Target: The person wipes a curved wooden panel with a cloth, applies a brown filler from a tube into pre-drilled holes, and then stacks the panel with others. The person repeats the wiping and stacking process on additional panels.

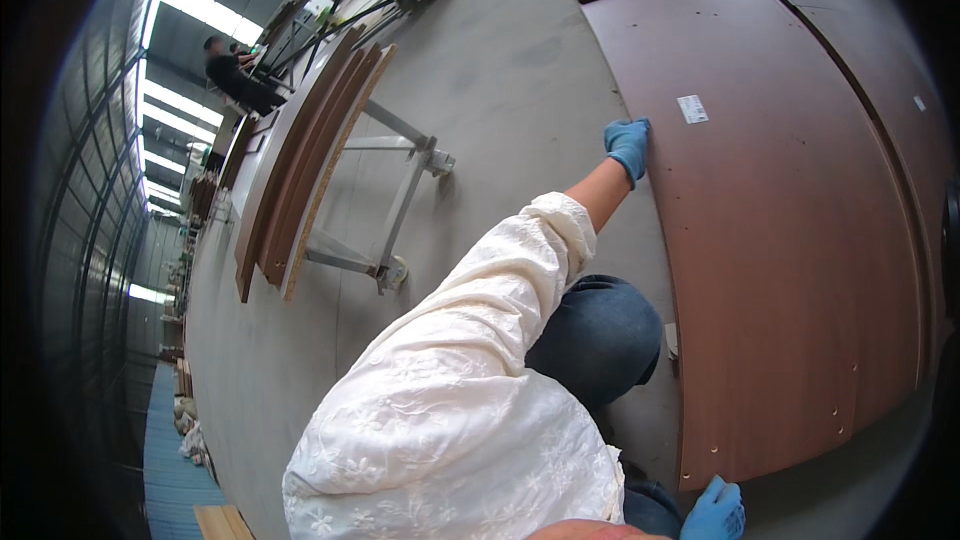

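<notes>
"Where does that brown drilled panel (790, 260) lie from your fingers?"

"Right at them on one side. It lies flat to my right, and my blue-gloved left hand (627, 150) is at its long near edge, some way up from the closest corner. Those fingers are curled in and meet the edge; I'd call it a grip, though their undersides are hidden."

"And the other hand?"

"My right hand (714, 513), gloved in blue too, is down by the panel's near corner, just beyond the short end. The lower rim of the view cuts it off, so I can't tell whether those fingers grasp anything or hang loose."

"What's on the panel?"

"A white label (692, 109) sits inward of my left fingers, and a few drilled holes show toward the short end, one of them (855, 367) well in from my right hand."

"Anything close by?"

"My denim-covered knee (605, 340) is bent beside the long edge, above the grey floor (500, 110). Well off to my left, a wheeled metal stand (402, 210) carries long brown boards (318, 160)."
</notes>
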### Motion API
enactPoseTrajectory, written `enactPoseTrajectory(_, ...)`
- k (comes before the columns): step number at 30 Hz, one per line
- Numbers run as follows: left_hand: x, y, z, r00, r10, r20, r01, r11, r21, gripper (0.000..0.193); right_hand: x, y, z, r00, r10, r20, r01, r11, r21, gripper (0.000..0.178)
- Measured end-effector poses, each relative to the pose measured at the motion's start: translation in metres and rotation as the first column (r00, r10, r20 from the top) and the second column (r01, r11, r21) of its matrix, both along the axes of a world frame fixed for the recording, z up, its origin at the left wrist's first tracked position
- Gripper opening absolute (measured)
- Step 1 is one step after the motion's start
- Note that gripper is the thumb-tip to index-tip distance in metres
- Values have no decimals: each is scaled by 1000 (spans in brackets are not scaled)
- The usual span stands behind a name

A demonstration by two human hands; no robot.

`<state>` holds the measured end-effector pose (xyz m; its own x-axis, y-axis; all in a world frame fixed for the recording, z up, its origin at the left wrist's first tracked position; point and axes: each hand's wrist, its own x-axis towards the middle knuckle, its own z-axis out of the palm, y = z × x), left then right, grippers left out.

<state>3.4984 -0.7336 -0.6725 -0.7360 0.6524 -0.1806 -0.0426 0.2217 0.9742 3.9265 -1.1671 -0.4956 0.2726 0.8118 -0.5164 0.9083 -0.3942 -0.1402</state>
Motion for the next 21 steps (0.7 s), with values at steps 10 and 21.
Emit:
enactPoseTrajectory(10, 4, -1, 0, 1000, 2, -14, -1, 1000, 25, 26, -44, 35, -18, 774, 603, 194, -626, 683, 376, 83)
enactPoseTrajectory(21, 2, 3, -9, 996, 68, -52, -66, 997, 45, 30, -51, 21, -51, 841, 536, 74, -525, 774, 354, 86)
